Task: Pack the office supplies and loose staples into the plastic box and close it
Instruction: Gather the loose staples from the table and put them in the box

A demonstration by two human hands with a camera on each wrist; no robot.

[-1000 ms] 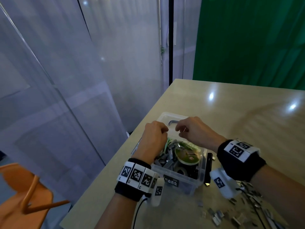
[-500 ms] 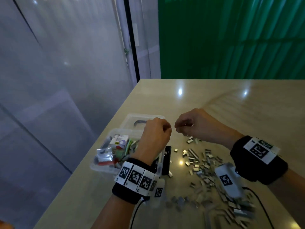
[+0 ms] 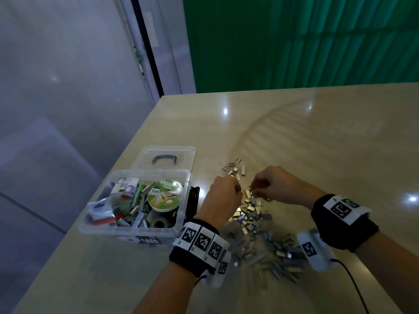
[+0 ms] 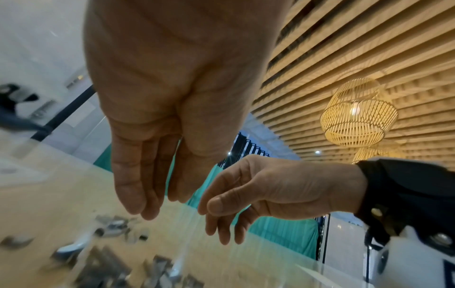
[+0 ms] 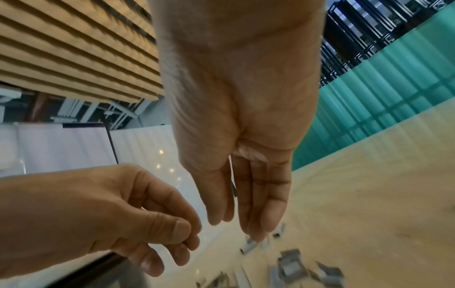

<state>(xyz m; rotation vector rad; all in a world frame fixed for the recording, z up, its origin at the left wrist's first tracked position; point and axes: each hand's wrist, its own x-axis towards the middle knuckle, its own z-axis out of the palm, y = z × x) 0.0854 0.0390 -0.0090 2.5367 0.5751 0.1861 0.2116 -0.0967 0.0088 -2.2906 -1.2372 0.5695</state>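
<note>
The scatter of small silver metal staple strips [image 3: 254, 214] lies on the glossy beige table [image 3: 317, 137], strung out in a band that runs from the far side toward me, to the right of the clear plastic box [image 3: 136, 225] and well apart from its opening. I have both hands directly above the far part of that band. My left hand [image 3: 223, 196] sits nearer the box, between it and the staples; in its wrist view the fingers [image 4: 130, 187] point down, straight and relaxed, with nothing between them. My right hand [image 3: 275, 188] hangs just beside it, fingers [image 5: 265, 204] straight down and almost touching a strip; something thin and dark shows between thumb and fingers, but I cannot tell whether it is a held staple. The box is already crowded with a green round masking-tape roll [image 3: 165, 195], a small white carton [image 3: 124, 188] and more strips, its clear lid with a dark handle [image 3: 165, 157] lying flat behind it. I judge the coming pinch belongs to either hand, with the carry going leftward to the box.
</note>
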